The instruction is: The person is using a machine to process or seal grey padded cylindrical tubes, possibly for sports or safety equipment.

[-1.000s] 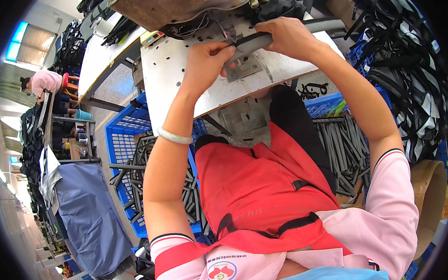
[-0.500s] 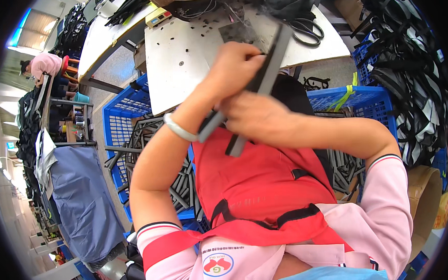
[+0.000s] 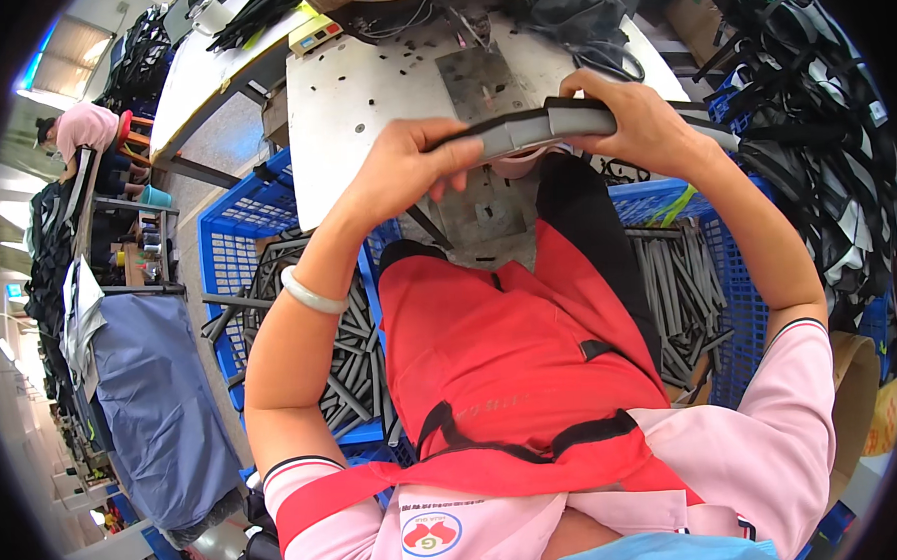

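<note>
A bent grey-and-black strip is held crosswise above my lap, near the white table's front edge. It appears to be several flat pieces lying together. My left hand pinches its left end between thumb and fingers. Farther along, my right hand grips it from above, and more of the strip shows past that hand toward the right. The inner fingers of my right hand are partly hidden behind the strip.
Blue plastic crates stand on both sides of my legs, the left one and the right one holding many grey strips. On the white table lie black scraps and black-handled scissors. Black straps hang at right. A person sits far left.
My hands, crossed and blurred earlier around slanting strips, have moved apart. The strips now lie crosswise between them, bent, and higher over my lap.
</note>
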Tool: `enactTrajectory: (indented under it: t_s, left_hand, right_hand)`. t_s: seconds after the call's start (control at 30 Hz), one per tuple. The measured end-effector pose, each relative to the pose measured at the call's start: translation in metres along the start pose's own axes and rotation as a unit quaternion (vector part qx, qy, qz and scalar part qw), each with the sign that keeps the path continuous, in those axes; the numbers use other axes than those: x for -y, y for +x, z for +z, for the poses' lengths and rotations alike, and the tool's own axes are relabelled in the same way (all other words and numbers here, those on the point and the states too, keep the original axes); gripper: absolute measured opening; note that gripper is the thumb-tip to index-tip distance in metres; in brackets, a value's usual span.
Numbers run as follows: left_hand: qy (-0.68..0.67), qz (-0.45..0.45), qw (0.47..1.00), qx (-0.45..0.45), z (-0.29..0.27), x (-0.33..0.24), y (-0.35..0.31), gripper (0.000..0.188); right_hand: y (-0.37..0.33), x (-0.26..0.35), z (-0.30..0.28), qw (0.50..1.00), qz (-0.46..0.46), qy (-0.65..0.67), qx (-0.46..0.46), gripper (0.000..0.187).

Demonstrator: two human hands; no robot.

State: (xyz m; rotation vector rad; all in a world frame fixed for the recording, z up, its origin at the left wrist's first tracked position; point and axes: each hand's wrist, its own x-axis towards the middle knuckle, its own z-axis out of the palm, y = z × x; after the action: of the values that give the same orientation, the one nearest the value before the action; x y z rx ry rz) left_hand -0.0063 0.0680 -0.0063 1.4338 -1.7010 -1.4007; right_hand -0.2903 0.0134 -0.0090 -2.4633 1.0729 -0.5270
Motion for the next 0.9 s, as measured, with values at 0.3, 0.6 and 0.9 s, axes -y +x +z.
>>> enactTrajectory:
  t_s: [0.3, 0.6, 0.9]
  left_hand:
    - [-0.046, 0.072, 0.985, -0.148, -0.006, -0.008, 0.040, 0.032]
    - [-0.052, 0.035, 0.986, -0.153, -0.013, -0.008, 0.056, 0.027]
    - [-0.088, 0.027, 0.983, -0.158, -0.023, -0.007, 0.071, 0.027]
  right_hand:
    - [0.032, -0.017, -0.015, 0.989, -0.052, -0.121, -0.068, 0.036]
    - [0.048, -0.031, -0.012, 0.990, -0.036, -0.113, -0.074, 0.040]
    - [0.068, -0.044, -0.010, 0.987, -0.021, -0.137, -0.082, 0.058]
